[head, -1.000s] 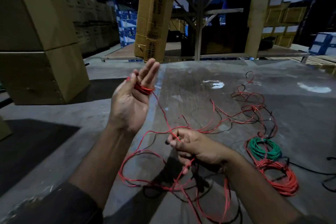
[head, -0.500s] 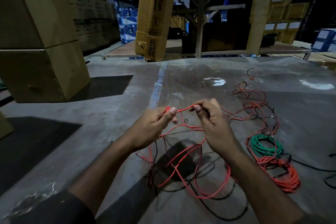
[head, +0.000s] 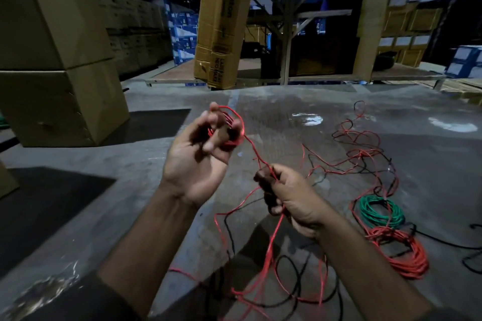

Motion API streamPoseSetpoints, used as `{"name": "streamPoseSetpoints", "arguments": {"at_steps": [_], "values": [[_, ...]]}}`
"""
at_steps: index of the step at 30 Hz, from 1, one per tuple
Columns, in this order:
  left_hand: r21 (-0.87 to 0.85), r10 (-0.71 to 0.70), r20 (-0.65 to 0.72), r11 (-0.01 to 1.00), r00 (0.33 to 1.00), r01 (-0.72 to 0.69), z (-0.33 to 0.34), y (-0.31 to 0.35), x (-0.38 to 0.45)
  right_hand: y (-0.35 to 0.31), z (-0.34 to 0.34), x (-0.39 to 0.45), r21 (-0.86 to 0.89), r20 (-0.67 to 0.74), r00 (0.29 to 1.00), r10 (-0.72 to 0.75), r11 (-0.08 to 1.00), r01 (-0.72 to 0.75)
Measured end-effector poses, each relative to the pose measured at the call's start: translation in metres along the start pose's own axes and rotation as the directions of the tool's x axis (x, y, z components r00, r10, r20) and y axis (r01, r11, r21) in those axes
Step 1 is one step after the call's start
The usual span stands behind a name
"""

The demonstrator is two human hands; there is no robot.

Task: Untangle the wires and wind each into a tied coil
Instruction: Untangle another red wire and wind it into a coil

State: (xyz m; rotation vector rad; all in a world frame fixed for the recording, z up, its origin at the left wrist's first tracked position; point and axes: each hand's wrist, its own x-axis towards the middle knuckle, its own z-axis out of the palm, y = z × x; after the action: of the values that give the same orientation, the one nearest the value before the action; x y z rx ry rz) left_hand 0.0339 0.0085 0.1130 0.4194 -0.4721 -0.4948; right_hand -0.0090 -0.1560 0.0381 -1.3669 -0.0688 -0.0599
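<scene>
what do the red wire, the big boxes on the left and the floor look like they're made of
Red wire: thin, flexible, probably plastic-insulated; it holds loose curves and glints slightly.
Boxes: brown corrugated cardboard, matte, with folded seams.
Floor: looks like grey concrete, worn smooth, with patches of reflected light.

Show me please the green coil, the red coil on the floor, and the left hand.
green coil point(head: 379, 212): head view, its far strands.
red coil point(head: 407, 255): head view, its right strands.
left hand point(head: 198, 161): head view, palm.

Glossy red wire point(head: 263, 164), matt cardboard boxes point(head: 52, 34), rough concrete floor point(head: 287, 122)
</scene>
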Motion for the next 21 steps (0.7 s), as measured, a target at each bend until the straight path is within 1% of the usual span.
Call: {"name": "streamPoseSetpoints", "arguments": {"at_steps": [2, 4, 6, 7, 8, 9, 10, 11, 12, 13, 14, 15, 16, 17, 18, 20, 21], "values": [[0.034, 0.12, -0.053, 0.992, 0.991, -0.118, -0.002, 0.004, 0.006, 0.0, 0.002, -0.005, 0.045, 0.128, 0.988, 0.087, 0.995, -0.093], [0.191, 0.209, -0.034, 0.961, 0.977, -0.199, -0.003, 0.006, 0.013, -0.001, 0.003, -0.011, 0.092, 0.264, 0.954, 0.145, 0.98, -0.175], [0.387, 0.3, 0.005, 0.879, 0.954, -0.278, -0.009, 0.009, 0.021, -0.003, 0.005, -0.015, 0.063, 0.36, 0.916, 0.179, 0.975, -0.215], [0.51, 0.342, 0.014, 0.806, 0.94, -0.301, -0.015, 0.013, 0.024, -0.004, 0.006, -0.016, 0.041, 0.383, 0.904, 0.189, 0.974, -0.221], [0.653, 0.372, 0.016, 0.699, 0.928, -0.292, -0.019, 0.015, 0.024, -0.004, 0.006, -0.016, 0.008, 0.389, 0.902, 0.189, 0.978, -0.209], [0.804, 0.389, 0.012, 0.544, 0.921, -0.241, -0.026, 0.017, 0.025, -0.006, 0.006, -0.016, -0.042, 0.382, 0.908, 0.173, 0.985, -0.17], [0.919, 0.377, 0.013, 0.36, 0.926, -0.159, -0.032, 0.016, 0.023, -0.008, 0.006, -0.015, -0.104, 0.37, 0.919, 0.135, 0.989, -0.104], [0.98, 0.346, 0.013, 0.18, 0.938, -0.08, -0.039, 0.015, 0.021, -0.01, 0.008, -0.014, -0.164, 0.35, 0.933, 0.079, 0.986, -0.022], [0.999, 0.3, 0.022, 0.035, 0.954, -0.034, -0.045, 0.011, 0.018, -0.012, 0.009, -0.013, -0.211, 0.317, 0.948, 0.006, 0.975, 0.064], [0.997, 0.251, 0.039, -0.078, 0.967, -0.02, -0.051, 0.007, 0.015, -0.014, 0.009, -0.012, -0.241, 0.26, 0.963, -0.078, 0.96, 0.143], [0.986, 0.203, 0.054, -0.162, 0.978, -0.021, -0.055, 0.003, 0.012, -0.016, 0.009, -0.011, -0.262, 0.18, 0.97, -0.166, 0.942, 0.21], [0.973, 0.158, 0.071, -0.228, 0.985, -0.033, -0.057, -0.001, 0.01, -0.017, 0.008, -0.009, -0.281, 0.094, 0.963, -0.252, 0.921, 0.269], [0.961, 0.107, 0.081, -0.271, 0.991, -0.049, -0.057, -0.005, 0.008, -0.017, 0.005, -0.007, -0.296, 0.015, 0.945, -0.326, 0.902, 0.315], [0.963, 0.052, 0.075, -0.263, 0.996, -0.058, -0.057, -0.008, 0.006, -0.018, 0.0, -0.005, -0.304, -0.054, 0.923, -0.38, 0.887, 0.348], [0.981, -0.004, 0.044, -0.191, 0.999, -0.044, -0.054, -0.011, 0.004, -0.017, -0.005, -0.002, -0.319, -0.115, 0.899, -0.423, 0.872, 0.37], [0.995, -0.14, -0.025, 0.097, 0.99, 0.039, -0.043, -0.016, -0.002, -0.016, -0.016, 0.003, -0.403, -0.221, 0.841, -0.493, 0.832, 0.382], [0.968, -0.209, -0.03, 0.239, 0.977, 0.081, -0.037, -0.018, -0.006, -0.016, -0.021, 0.004, -0.447, -0.261, 0.813, -0.52, 0.812, 0.376]]}}
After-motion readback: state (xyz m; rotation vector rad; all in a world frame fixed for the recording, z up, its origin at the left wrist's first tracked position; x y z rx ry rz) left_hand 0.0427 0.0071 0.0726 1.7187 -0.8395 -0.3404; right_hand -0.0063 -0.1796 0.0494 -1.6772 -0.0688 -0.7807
